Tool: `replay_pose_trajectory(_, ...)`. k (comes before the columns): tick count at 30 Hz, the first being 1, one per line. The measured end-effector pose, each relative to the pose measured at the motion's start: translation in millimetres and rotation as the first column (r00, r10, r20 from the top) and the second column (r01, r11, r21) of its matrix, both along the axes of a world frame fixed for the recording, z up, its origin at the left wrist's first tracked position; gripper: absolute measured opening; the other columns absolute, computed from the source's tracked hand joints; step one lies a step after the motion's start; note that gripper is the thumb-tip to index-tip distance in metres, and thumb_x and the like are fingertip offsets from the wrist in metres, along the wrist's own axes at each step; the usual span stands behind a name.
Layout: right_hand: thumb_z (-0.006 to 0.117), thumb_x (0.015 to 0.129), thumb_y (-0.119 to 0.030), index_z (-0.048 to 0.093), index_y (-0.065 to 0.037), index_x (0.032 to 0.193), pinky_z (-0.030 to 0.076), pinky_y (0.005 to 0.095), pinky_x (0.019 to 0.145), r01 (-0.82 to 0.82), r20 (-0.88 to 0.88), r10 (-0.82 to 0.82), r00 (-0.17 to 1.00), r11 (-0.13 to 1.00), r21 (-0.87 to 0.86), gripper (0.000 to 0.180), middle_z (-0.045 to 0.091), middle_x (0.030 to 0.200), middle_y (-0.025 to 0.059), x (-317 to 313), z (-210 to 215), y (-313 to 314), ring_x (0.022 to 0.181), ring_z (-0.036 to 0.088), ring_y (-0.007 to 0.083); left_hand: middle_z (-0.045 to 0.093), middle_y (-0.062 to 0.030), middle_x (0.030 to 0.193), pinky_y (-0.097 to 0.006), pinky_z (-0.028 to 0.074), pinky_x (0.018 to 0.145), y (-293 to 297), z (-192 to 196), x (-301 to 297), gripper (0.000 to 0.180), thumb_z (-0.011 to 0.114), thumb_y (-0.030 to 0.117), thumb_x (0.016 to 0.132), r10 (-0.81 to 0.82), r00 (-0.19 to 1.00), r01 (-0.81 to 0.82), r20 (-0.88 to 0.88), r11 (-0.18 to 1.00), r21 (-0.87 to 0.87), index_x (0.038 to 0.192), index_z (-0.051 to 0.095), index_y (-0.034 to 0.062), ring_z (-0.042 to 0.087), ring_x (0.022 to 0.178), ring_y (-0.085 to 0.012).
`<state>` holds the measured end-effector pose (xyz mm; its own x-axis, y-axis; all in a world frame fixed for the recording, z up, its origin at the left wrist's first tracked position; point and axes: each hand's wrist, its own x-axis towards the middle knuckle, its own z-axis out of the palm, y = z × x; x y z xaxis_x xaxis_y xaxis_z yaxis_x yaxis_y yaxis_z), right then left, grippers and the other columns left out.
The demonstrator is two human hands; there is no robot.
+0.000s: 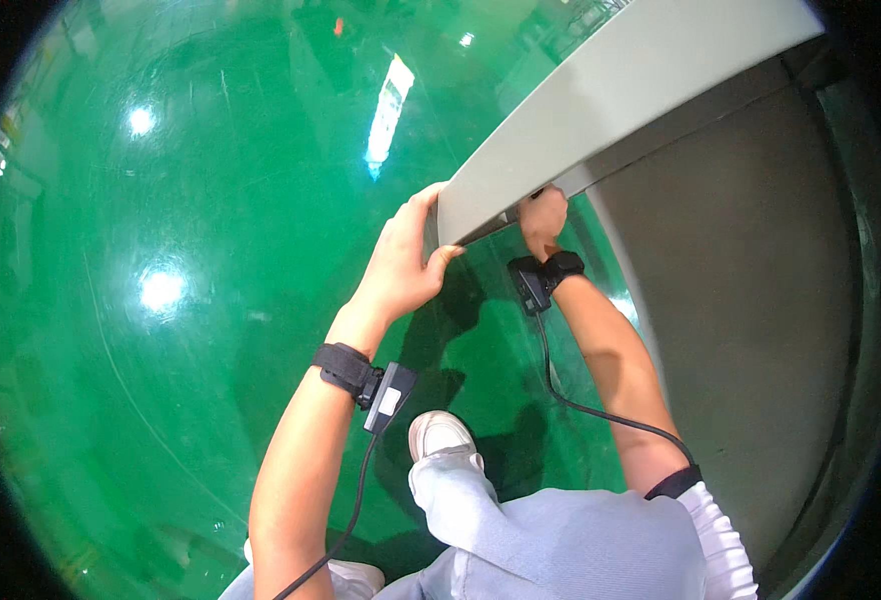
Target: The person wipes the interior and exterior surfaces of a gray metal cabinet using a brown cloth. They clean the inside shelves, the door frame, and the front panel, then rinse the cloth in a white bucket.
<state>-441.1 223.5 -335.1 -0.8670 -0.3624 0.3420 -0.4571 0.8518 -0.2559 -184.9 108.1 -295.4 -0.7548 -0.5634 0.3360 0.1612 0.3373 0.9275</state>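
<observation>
A long light-grey panel (601, 110), like a cabinet door seen edge-on, runs from the middle of the view to the upper right. My left hand (406, 262) grips its near end, the thumb at the lower corner and the fingers around the far side, partly hidden. On the panel's inner side, my right hand (544, 215) is closed with its fingers curled. A small dark bit shows beside its fingertips, too small to name, and what the hand holds there is hidden.
A large dark-grey cabinet surface (751, 270) stands at the right, close to my right arm. Underfoot is a glossy green floor (221, 200) with bright reflections. Each wrist carries a strapped black device (389, 397) with a cable. My light shoe (441, 436) is below the hands.
</observation>
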Motion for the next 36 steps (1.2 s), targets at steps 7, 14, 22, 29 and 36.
replay_pose_trajectory(7,0.066,0.074,-0.01,0.063,-0.008,0.099,0.051,0.0394,0.077,-0.521,-0.039,0.519,0.854,0.851,-0.074,0.025,0.061,0.096,0.0136,97.4,-11.0,0.2,0.091,0.06,0.0339,0.052,-0.0188,0.123,-0.039,0.039,0.101,-4.5,-0.6,-5.1,0.066,0.07,0.005,0.076,0.023,0.999,-0.022,0.023,0.998,-0.05,0.133,0.037,0.0038,0.05,0.117,-0.0321)
replay_pose_trajectory(14,0.063,0.08,-0.015,0.065,-0.001,0.085,0.05,0.043,0.066,-0.081,-0.01,0.081,0.997,0.961,-0.265,0.015,0.063,0.076,0.0161,-1.7,-8.3,24.8,0.072,0.061,0.0381,0.051,-0.0186,0.123,-0.039,0.039,0.102,4.0,4.3,-6.1,0.065,0.07,0.006,0.077,-0.019,0.999,0.019,0.036,1.0,-0.003,0.133,0.036,0.0031,0.05,0.118,-0.0313)
replay_pose_trajectory(22,0.064,0.08,-0.018,0.068,-0.004,0.09,0.049,0.04,0.075,-0.45,0.056,0.486,0.872,0.842,-0.298,0.017,0.064,0.087,0.0177,71.3,-12.1,-7.2,0.083,0.062,0.0342,0.051,-0.0183,0.124,-0.039,0.038,0.102,-9.0,-2.7,8.8,0.064,0.07,0.007,0.077,0.013,0.999,-0.013,0.043,1.0,-0.003,0.133,0.038,0.003,0.05,0.118,-0.031)
replay_pose_trajectory(29,0.065,0.082,-0.025,0.066,0.002,0.085,0.05,0.0415,0.066,-0.079,0.13,0.114,0.985,0.966,-0.247,0.027,0.065,0.081,0.0221,4.4,0.6,32.4,0.074,0.064,0.0378,0.051,-0.0181,0.124,-0.039,0.038,0.102,2.5,3.3,-9.6,0.065,0.07,0.007,0.078,-0.006,1.0,0.006,0.017,1.0,-0.005,0.133,0.037,0.0032,0.049,0.119,-0.0312)
replay_pose_trajectory(36,0.063,0.081,-0.02,0.067,-0.004,0.088,0.047,0.0419,0.074,-0.427,0.037,0.465,0.885,0.84,-0.335,0.018,0.062,0.085,0.0178,48.1,-7.5,23.0,0.084,0.059,0.0363,0.052,-0.0175,0.124,-0.039,0.038,0.102,20.8,5.9,-22.4,0.067,0.07,0.006,0.077,0.023,0.999,-0.021,0.037,0.999,-0.034,0.134,0.036,0.0033,0.05,0.118,-0.0311)
